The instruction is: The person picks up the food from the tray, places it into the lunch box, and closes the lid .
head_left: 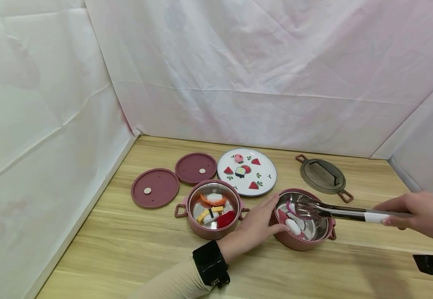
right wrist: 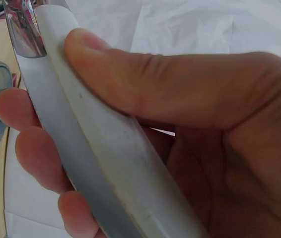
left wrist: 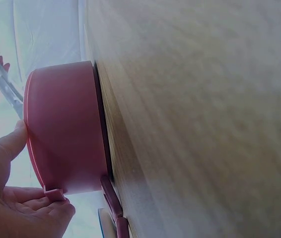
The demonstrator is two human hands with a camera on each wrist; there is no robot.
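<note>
My left hand (head_left: 255,222) holds the left side of the right-hand maroon pot (head_left: 300,245). In the left wrist view, the thumb lies at the rim and the other fingers curl at the side handle (left wrist: 55,194). My right hand (head_left: 421,214) grips metal tongs (head_left: 345,213) by their white-banded handles, thumb on one arm and fingers round the other. The tong heads reach into this pot, over a toy sushi piece with a purple edge (head_left: 288,206). Closer to the front wall lies a white rice-like piece (head_left: 293,227) on something pink. I cannot tell whether the tongs pinch a piece.
Left of my hand stands a second pot (head_left: 210,234) holding several toy sushi pieces. Behind are two flat maroon lids (head_left: 155,188) and a watermelon-patterned plate (head_left: 268,176) bearing a pink ball (head_left: 238,158) and a sushi roll (head_left: 240,172). A greyish lid (head_left: 313,182) lies back right.
</note>
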